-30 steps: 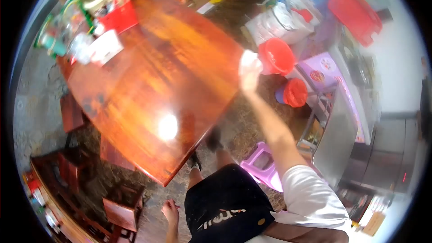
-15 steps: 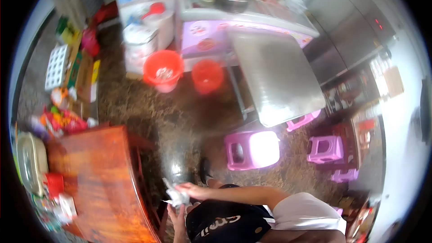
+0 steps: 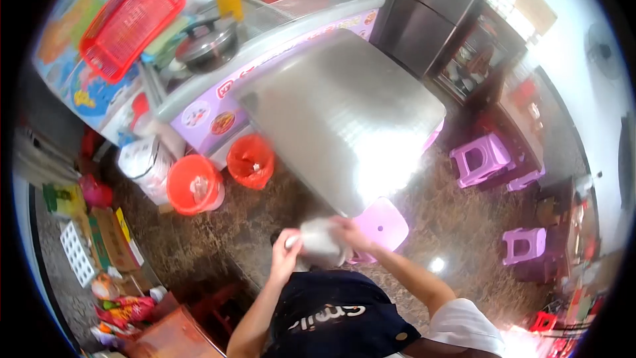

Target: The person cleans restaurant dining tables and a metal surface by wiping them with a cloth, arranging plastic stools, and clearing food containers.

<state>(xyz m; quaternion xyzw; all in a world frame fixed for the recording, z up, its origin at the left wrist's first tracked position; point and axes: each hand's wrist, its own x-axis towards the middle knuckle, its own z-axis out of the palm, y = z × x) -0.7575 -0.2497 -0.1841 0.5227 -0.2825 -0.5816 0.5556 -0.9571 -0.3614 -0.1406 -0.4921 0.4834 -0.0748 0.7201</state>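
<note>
Between my two hands, a thin whitish sheet, perhaps a plastic bag [image 3: 321, 244], is stretched out and blurred by motion. My left hand [image 3: 285, 255] is closed on its left side, with a small white bunched part showing at the fingers. At the upper right edge of the sheet, my right hand [image 3: 350, 233] grips it, its fingertips smeared. Both hands are above the floor in front of my dark apron [image 3: 324, 318], close to the near corner of a steel table [image 3: 331, 106]. A pink stool [image 3: 384, 222] stands just beyond my right hand.
A red bin [image 3: 252, 159] with a white scrap inside stands left of the steel table, beside a red bucket [image 3: 192, 185]. Behind is a counter with a lidded pot [image 3: 209, 46] and a red basket [image 3: 132, 20]. A wooden table [image 3: 175, 338] is at lower left.
My view has swung, bringing the steel table closer and the wooden table to the lower left corner. The crumpled white bundle is now spread wider between my hands, which are farther apart.
</note>
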